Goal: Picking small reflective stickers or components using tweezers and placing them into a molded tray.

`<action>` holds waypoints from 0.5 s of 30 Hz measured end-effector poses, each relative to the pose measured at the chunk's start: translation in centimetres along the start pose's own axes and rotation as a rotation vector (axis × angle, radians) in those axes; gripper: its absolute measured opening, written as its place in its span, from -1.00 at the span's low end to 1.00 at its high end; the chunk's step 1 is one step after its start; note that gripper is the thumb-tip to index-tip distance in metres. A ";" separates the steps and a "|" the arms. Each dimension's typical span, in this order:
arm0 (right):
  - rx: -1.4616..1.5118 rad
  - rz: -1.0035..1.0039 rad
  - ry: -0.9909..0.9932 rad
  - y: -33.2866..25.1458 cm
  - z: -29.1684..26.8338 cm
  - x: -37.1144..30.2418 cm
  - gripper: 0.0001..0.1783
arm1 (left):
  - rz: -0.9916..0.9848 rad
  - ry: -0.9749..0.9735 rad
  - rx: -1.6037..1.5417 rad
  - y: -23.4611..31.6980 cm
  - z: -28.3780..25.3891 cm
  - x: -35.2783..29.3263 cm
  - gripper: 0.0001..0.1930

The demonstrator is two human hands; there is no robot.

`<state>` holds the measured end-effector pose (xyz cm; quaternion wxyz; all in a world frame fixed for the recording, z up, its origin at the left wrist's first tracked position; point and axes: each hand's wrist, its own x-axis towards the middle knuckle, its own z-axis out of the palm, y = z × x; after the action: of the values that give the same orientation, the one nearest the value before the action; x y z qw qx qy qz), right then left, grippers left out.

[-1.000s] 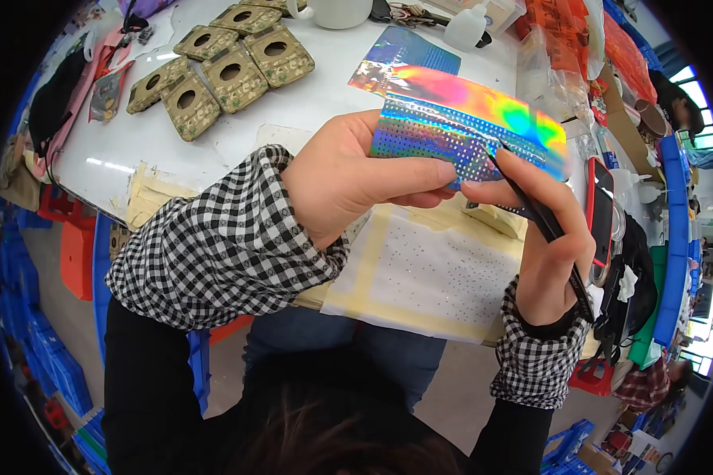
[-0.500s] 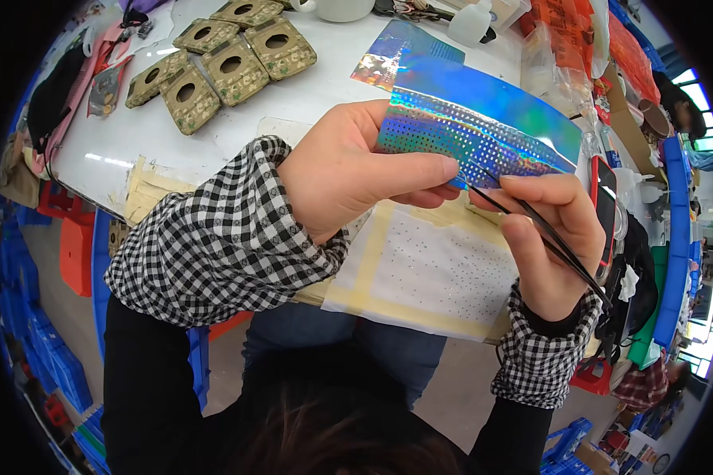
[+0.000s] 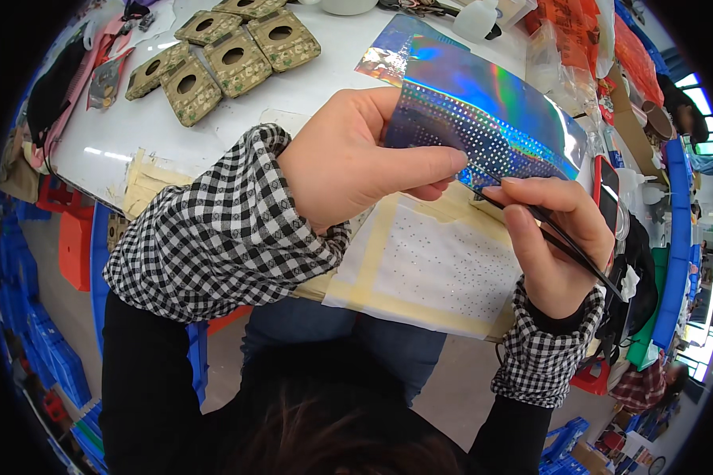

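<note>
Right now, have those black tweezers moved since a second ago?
Yes: the black tweezers have, their tips shifting left and down in the view, closer to the speckled white paper.

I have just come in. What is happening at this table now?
A person's left hand holds a shiny holographic sheet with rows of small dots above the white table. The right hand holds black tweezers, their tips near the sheet's lower edge. Below lies a white paper scattered with small specks. Camouflage-patterned pieces lie farther back, left.
</note>
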<state>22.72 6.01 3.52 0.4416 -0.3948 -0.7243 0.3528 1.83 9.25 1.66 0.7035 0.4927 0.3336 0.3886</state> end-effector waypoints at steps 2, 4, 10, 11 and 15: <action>-0.009 -0.022 0.011 0.1 0.1 -0.1 -0.82 | 0.030 0.006 -0.007 -0.1 0.1 0.0 -0.74; -0.012 -0.041 0.015 0.1 0.1 0.0 -0.82 | 0.038 0.018 0.002 -0.1 0.0 0.0 -0.74; -0.023 -0.080 -0.022 0.3 -0.3 0.2 -0.82 | 0.035 -0.009 0.023 0.0 0.0 0.1 -0.72; -0.025 -0.075 -0.041 0.3 -0.4 0.2 -0.81 | 0.032 -0.031 0.036 0.0 -0.1 0.1 -0.71; -0.041 -0.060 -0.069 0.2 -0.4 0.3 -0.81 | 0.046 -0.063 0.069 -0.2 -0.4 0.3 -0.69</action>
<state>23.08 6.40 3.56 0.4188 -0.3695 -0.7576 0.3379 1.70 9.64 1.31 0.6872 0.5361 0.3131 0.3772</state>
